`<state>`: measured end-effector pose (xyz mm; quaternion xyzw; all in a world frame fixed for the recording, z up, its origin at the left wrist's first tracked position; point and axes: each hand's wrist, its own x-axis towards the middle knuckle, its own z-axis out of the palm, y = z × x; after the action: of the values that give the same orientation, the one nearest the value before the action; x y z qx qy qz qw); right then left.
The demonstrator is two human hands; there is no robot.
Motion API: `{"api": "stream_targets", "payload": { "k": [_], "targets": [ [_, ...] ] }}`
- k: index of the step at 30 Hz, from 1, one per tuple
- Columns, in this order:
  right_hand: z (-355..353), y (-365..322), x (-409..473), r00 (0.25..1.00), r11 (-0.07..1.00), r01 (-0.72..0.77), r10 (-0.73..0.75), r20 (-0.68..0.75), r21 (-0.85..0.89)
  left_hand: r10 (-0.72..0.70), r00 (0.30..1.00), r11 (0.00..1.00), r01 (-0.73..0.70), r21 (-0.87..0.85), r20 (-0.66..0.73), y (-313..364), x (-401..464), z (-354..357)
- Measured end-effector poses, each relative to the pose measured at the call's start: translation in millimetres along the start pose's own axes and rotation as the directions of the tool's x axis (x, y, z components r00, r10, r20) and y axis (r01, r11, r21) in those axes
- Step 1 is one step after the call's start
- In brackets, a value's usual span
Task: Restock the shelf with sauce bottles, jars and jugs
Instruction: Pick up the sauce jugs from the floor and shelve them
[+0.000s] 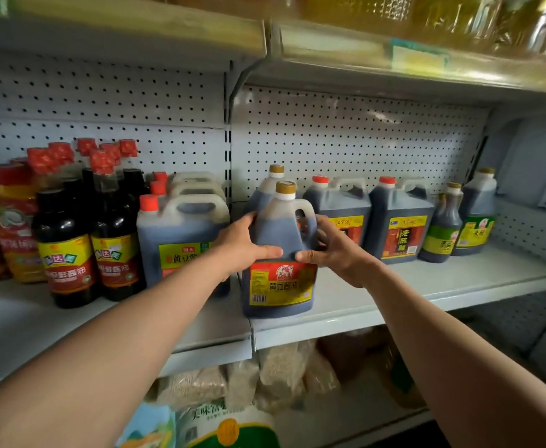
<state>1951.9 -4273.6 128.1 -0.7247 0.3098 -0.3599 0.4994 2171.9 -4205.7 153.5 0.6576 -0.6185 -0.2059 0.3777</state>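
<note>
At centre frame a dark sauce jug (279, 253) stands on the shelf (427, 286), hiding most of a like jug (267, 189) behind it. Left hand (244, 245) and right hand (333, 250), arms outstretched, grip its sides, thumbs across the front; the right fingers (321, 236) are partly hidden behind the handle. Bottles at upper right are blurred.

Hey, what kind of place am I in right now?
Most likely a grocery store aisle: a metal shelf with a pegboard back, rows of labelled sauce jugs, one gold-capped jug held in both hands, and a price tag on the shelf above.
</note>
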Motion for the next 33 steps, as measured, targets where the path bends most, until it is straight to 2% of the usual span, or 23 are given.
{"api": "stream_targets", "payload": {
  "k": [3,9,14,26,33],
  "targets": [
    [-8,-2,14,1.0,0.995,0.003,-0.006,-0.027,-0.098,-0.025,0.999,1.0,0.025,0.0,-0.027,-1,12,5],
    [-17,4,45,0.999,0.983,0.005,-0.013,-0.041,-0.186,-0.065,0.996,0.998,0.064,-0.005,-0.065,-1,41,15],
    [-20,10,57,0.999,0.985,0.007,-0.013,-0.035,-0.172,-0.063,0.995,0.998,0.064,0.013,-0.075,-1,53,16],
    [-26,15,66,0.997,0.998,0.007,-0.002,0.074,-0.066,-0.064,0.997,0.994,0.059,-0.094,-0.052,-8,59,18],
    [-27,14,70,0.994,1.0,-0.015,0.018,0.112,-0.027,-0.077,0.995,0.993,0.071,-0.099,-0.06,-7,58,21]
  ]
}}
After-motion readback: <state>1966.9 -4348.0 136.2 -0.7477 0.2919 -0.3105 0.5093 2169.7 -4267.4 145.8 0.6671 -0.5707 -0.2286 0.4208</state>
